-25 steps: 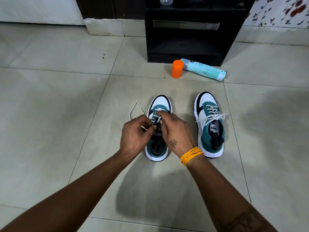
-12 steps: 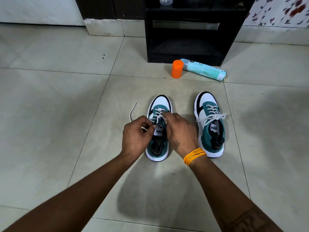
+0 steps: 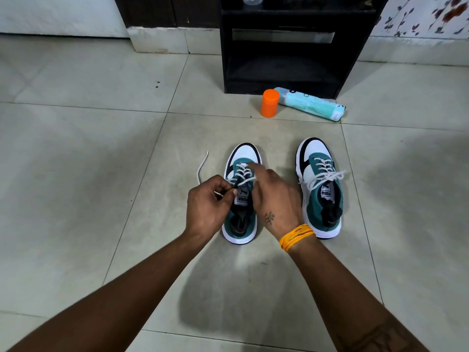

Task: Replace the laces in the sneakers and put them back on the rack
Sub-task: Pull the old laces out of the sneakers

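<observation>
A single view is given, taken from a wide-angle camera worn on the person's head. The floor point(image 3: 76, 148) is looked down on steeply, and the view is tilted forward toward a black rack point(image 3: 286, 47) at the top edge, which is seen from farther off. Both forearms are seen entering from the bottom corners and meeting near the centre, close below the camera. Straight tile lines are bent outward toward the edges by the lens. No second view is supplied, so no overlap is shared.
</observation>
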`<state>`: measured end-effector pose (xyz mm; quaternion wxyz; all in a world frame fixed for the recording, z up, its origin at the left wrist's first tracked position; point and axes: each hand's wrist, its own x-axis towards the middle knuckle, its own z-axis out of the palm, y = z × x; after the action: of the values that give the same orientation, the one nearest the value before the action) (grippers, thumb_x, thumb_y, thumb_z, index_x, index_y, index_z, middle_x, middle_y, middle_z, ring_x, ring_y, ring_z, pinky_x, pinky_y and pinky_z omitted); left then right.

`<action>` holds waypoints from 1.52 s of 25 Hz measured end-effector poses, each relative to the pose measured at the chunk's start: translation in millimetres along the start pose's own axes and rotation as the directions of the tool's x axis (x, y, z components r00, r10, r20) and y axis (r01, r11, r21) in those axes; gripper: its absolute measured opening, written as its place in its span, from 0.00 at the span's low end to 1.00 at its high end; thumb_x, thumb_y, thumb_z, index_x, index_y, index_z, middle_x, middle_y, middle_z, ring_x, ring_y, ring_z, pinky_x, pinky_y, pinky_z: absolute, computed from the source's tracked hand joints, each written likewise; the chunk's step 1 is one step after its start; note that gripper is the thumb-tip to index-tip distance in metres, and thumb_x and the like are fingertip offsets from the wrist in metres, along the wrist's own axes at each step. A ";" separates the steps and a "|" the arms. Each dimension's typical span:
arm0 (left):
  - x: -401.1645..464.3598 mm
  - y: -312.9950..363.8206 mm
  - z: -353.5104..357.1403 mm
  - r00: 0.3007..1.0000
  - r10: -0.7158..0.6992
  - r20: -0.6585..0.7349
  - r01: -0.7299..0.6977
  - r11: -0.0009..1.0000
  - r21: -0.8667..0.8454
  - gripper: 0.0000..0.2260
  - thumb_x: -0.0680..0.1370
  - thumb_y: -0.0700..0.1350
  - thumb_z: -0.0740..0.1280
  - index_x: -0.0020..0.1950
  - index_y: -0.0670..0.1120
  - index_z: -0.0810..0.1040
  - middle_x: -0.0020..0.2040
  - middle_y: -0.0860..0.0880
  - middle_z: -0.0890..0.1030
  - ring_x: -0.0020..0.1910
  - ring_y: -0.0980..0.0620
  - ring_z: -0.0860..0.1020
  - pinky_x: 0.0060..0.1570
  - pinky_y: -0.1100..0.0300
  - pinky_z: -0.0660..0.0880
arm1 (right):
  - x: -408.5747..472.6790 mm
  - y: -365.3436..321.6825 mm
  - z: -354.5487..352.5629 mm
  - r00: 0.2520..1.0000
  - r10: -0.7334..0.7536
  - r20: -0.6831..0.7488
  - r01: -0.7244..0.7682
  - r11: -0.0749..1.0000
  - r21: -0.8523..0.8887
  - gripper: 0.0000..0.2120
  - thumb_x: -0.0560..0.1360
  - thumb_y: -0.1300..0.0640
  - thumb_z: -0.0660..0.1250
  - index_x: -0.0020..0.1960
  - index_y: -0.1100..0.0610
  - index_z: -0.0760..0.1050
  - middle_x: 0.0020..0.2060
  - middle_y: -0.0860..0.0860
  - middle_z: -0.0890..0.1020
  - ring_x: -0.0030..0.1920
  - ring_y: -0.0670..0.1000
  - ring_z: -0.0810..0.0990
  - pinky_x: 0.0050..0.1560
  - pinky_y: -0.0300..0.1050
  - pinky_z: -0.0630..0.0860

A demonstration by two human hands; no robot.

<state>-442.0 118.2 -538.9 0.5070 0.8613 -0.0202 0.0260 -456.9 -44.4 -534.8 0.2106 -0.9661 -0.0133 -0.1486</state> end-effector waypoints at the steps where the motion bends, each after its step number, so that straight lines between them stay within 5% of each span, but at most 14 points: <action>1: -0.2 0.5 0.0 1.000 0.001 -0.002 -0.001 1.000 -0.004 0.06 0.75 0.41 0.76 0.40 0.49 0.82 0.36 0.60 0.82 0.33 0.61 0.78 0.36 0.64 0.73 | 0.6 -2.9 1.3 0.998 -0.062 0.032 0.061 0.998 0.025 0.15 0.79 0.57 0.60 0.64 0.53 0.75 0.49 0.57 0.82 0.43 0.65 0.82 0.38 0.55 0.78; 3: -1.1 -1.0 -0.5 1.000 -0.002 -0.005 0.002 1.000 -0.025 0.06 0.76 0.41 0.76 0.40 0.49 0.82 0.35 0.58 0.82 0.32 0.59 0.79 0.37 0.60 0.76 | 0.5 3.8 8.5 1.000 -0.011 -0.004 0.012 0.996 0.084 0.09 0.81 0.56 0.60 0.55 0.56 0.77 0.47 0.58 0.82 0.44 0.64 0.82 0.40 0.54 0.78; 5: -2.3 -2.7 -1.1 1.000 -0.021 -0.001 0.021 0.998 -0.060 0.07 0.76 0.41 0.76 0.40 0.49 0.81 0.34 0.56 0.82 0.32 0.54 0.80 0.38 0.54 0.80 | 0.2 18.8 13.1 0.969 0.230 -0.091 -0.212 0.962 0.172 0.08 0.80 0.57 0.61 0.49 0.58 0.78 0.43 0.59 0.83 0.43 0.64 0.82 0.41 0.53 0.76; 8: -2.2 -3.8 -1.0 1.000 -0.028 0.001 0.028 0.997 -0.066 0.07 0.76 0.41 0.76 0.40 0.49 0.81 0.35 0.55 0.82 0.33 0.51 0.81 0.39 0.49 0.81 | -3.1 29.1 12.8 0.899 0.433 -0.064 -0.410 0.884 0.225 0.11 0.77 0.56 0.60 0.53 0.57 0.80 0.39 0.60 0.84 0.43 0.64 0.83 0.44 0.53 0.78; 12: -1.6 -4.7 0.5 1.000 -0.007 -0.001 0.007 0.998 -0.057 0.07 0.76 0.41 0.76 0.40 0.49 0.81 0.34 0.55 0.82 0.33 0.53 0.81 0.39 0.50 0.81 | -4.3 6.7 4.6 0.987 0.161 -0.015 -0.151 0.954 0.260 0.17 0.79 0.59 0.62 0.67 0.55 0.75 0.43 0.58 0.85 0.44 0.62 0.82 0.43 0.47 0.73; 15: -1.3 -5.4 0.2 1.000 0.008 0.000 -0.008 0.999 -0.048 0.07 0.76 0.41 0.75 0.40 0.49 0.81 0.35 0.56 0.82 0.32 0.54 0.80 0.38 0.51 0.80 | 4.9 4.7 10.0 0.994 -0.072 0.084 0.062 0.991 0.117 0.09 0.80 0.58 0.60 0.58 0.57 0.75 0.48 0.60 0.82 0.46 0.66 0.82 0.44 0.55 0.78; 17: -1.8 -5.7 -0.1 1.000 0.004 0.001 -0.004 0.998 -0.057 0.07 0.76 0.41 0.75 0.40 0.48 0.81 0.34 0.55 0.82 0.32 0.54 0.80 0.38 0.52 0.80 | 9.2 18.1 15.8 0.993 0.093 0.066 -0.097 0.993 0.062 0.06 0.80 0.59 0.62 0.53 0.59 0.76 0.46 0.61 0.83 0.45 0.66 0.82 0.41 0.52 0.74; 20: -1.1 -5.7 -1.0 1.000 -0.009 0.005 0.009 0.998 -0.068 0.07 0.76 0.41 0.76 0.40 0.48 0.81 0.34 0.54 0.82 0.31 0.55 0.79 0.37 0.54 0.79 | 4.5 35.6 15.5 0.857 0.512 -0.052 -0.490 0.843 0.223 0.08 0.79 0.60 0.64 0.55 0.61 0.79 0.44 0.62 0.85 0.50 0.64 0.83 0.48 0.51 0.74; 25: 6.4 -6.1 -6.4 0.998 0.024 0.056 -0.018 0.995 -0.101 0.06 0.75 0.43 0.78 0.40 0.48 0.83 0.34 0.54 0.83 0.32 0.56 0.80 0.36 0.60 0.77 | -15.5 -6.5 10.8 0.945 0.318 -0.081 -0.259 0.874 0.412 0.06 0.78 0.54 0.69 0.54 0.54 0.80 0.42 0.49 0.83 0.42 0.52 0.83 0.46 0.49 0.79; 28: 20.4 -3.9 -16.1 0.964 0.260 0.052 -0.261 0.965 0.034 0.03 0.78 0.45 0.73 0.45 0.48 0.85 0.39 0.55 0.84 0.33 0.58 0.79 0.37 0.60 0.76 | -27.1 -15.1 20.8 0.961 0.257 -0.098 -0.208 0.913 0.352 0.07 0.76 0.53 0.70 0.54 0.53 0.79 0.49 0.50 0.81 0.48 0.54 0.83 0.48 0.52 0.79; 32: 49.6 6.3 -19.6 0.749 0.550 0.370 -0.662 0.600 0.448 0.18 0.77 0.48 0.57 0.60 0.52 0.83 0.52 0.52 0.84 0.44 0.47 0.84 0.36 0.55 0.79 | -33.9 -19.2 26.2 0.950 0.292 -0.113 -0.233 0.900 0.369 0.09 0.76 0.58 0.70 0.56 0.54 0.79 0.52 0.51 0.81 0.51 0.55 0.83 0.48 0.52 0.79; 35: 62.1 11.5 -14.6 0.643 0.559 0.524 -0.759 0.372 0.535 0.19 0.76 0.50 0.52 0.54 0.51 0.82 0.48 0.51 0.83 0.44 0.44 0.83 0.31 0.56 0.73 | -34.9 -17.7 25.4 0.948 0.299 -0.105 -0.243 0.899 0.363 0.09 0.77 0.58 0.69 0.57 0.54 0.79 0.52 0.52 0.81 0.51 0.55 0.82 0.48 0.53 0.79; 36: 62.9 11.2 -13.2 0.655 0.560 0.507 -0.748 0.384 0.542 0.18 0.77 0.50 0.53 0.52 0.50 0.82 0.47 0.51 0.83 0.43 0.44 0.83 0.31 0.55 0.74 | -35.5 -16.7 25.1 0.947 0.303 -0.105 -0.246 0.896 0.369 0.09 0.77 0.58 0.69 0.57 0.54 0.78 0.52 0.51 0.81 0.51 0.55 0.82 0.49 0.53 0.79; 38: 61.2 5.6 -9.1 0.777 0.524 0.349 -0.627 0.597 0.500 0.12 0.76 0.49 0.60 0.49 0.50 0.83 0.45 0.52 0.84 0.41 0.47 0.83 0.35 0.54 0.77 | -37.8 -16.1 24.9 0.947 0.301 -0.112 -0.238 0.892 0.384 0.09 0.78 0.59 0.68 0.57 0.54 0.78 0.52 0.51 0.81 0.52 0.55 0.82 0.49 0.53 0.79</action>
<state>-381.5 122.9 -525.7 0.1733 0.9197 -0.3305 0.1220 -487.4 -18.1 -560.9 0.4057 -0.8862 0.1119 -0.1940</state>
